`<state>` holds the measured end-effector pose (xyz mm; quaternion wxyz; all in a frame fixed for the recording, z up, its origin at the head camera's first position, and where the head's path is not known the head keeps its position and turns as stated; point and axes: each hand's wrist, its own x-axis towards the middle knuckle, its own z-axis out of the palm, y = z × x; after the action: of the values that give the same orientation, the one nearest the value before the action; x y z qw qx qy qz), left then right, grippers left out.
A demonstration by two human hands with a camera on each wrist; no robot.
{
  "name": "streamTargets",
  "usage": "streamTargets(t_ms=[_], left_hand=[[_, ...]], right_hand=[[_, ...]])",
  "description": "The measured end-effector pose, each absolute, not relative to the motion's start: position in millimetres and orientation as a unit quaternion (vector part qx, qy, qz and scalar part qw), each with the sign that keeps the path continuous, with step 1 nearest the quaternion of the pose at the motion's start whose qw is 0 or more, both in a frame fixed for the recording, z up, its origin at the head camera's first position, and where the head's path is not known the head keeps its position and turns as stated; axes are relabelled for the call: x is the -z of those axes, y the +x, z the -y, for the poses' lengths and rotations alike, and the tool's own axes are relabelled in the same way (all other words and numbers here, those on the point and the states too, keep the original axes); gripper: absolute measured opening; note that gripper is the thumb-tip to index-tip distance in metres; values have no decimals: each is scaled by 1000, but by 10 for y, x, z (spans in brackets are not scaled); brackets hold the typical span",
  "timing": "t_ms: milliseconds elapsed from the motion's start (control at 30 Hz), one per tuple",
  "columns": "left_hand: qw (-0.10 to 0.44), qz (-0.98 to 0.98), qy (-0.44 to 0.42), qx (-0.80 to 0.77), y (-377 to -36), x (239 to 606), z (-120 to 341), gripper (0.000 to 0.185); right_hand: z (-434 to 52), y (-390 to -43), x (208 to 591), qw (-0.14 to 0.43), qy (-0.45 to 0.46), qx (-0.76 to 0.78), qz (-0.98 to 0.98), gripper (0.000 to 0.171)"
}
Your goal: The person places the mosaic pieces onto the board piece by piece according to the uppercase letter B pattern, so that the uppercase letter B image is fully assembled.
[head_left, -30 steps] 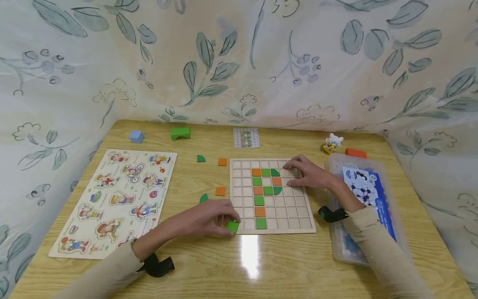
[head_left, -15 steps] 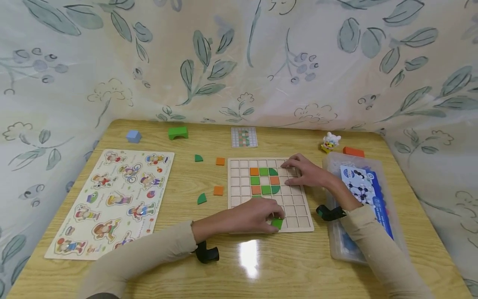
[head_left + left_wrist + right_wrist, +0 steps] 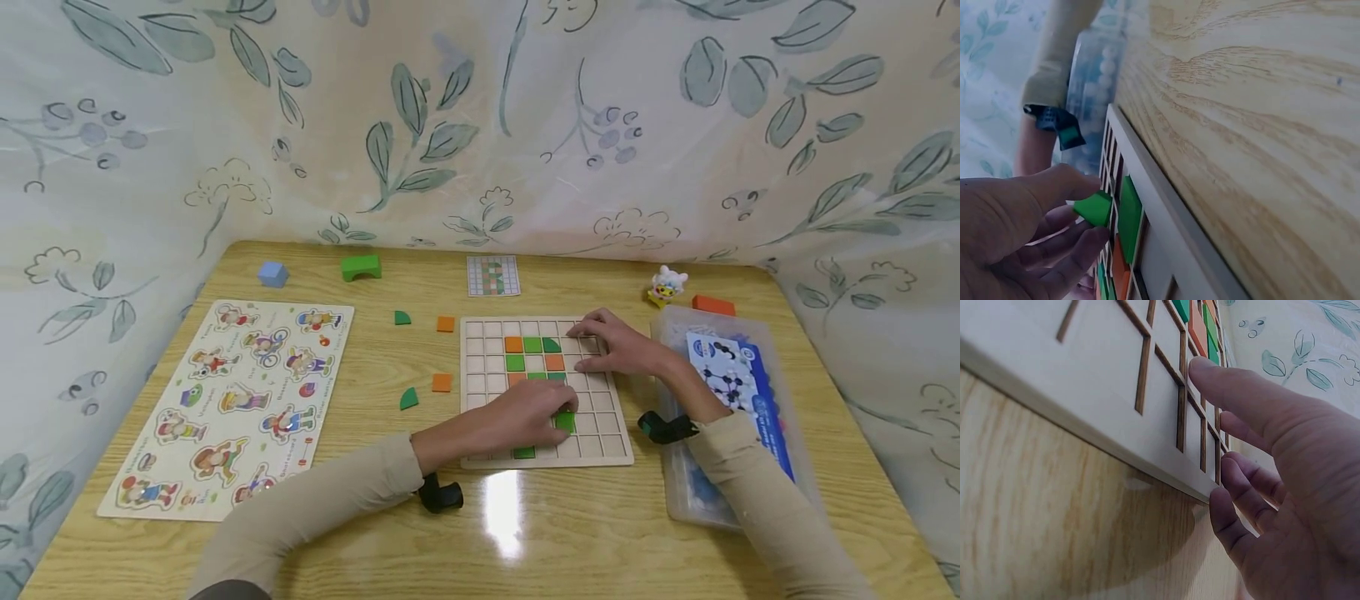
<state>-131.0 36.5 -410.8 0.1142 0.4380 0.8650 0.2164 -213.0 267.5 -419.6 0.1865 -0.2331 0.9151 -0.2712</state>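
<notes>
1. Your left hand [image 3: 525, 417] pinches a green square tile [image 3: 565, 421] over the grid board [image 3: 607, 433], right of the coloured column.
2. Your right hand [image 3: 611, 342] lies flat, fingers straight, on the board's upper right edge.
3. No writing is readable on the blue-labelled packet [image 3: 738, 387] in the clear plastic box [image 3: 678, 492].
4. Half a second ago the tile hung over the bottom row; you have carried it up one row.
5. The glossy wooden table [image 3: 480, 542] is walled by leaf-printed cloth [image 3: 480, 125]; a figure puzzle [image 3: 232, 400] lies at the left.
</notes>
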Motion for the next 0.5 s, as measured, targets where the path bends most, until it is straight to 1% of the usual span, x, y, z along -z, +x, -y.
streamTargets(t_ms=[267, 433, 500], left_hand=[[123, -875, 418, -210, -1293, 4103, -401, 21], [102, -881, 421, -190, -1295, 4114, -405, 20], [90, -882, 426, -182, -1290, 4124, -411, 16]], right_hand=[[-2673, -2132, 4193, 184, -237, 271, -914, 52], [-2676, -2138, 4193, 190, -232, 272, -915, 53], [-2679, -2139, 4194, 192, -230, 274, -914, 54]])
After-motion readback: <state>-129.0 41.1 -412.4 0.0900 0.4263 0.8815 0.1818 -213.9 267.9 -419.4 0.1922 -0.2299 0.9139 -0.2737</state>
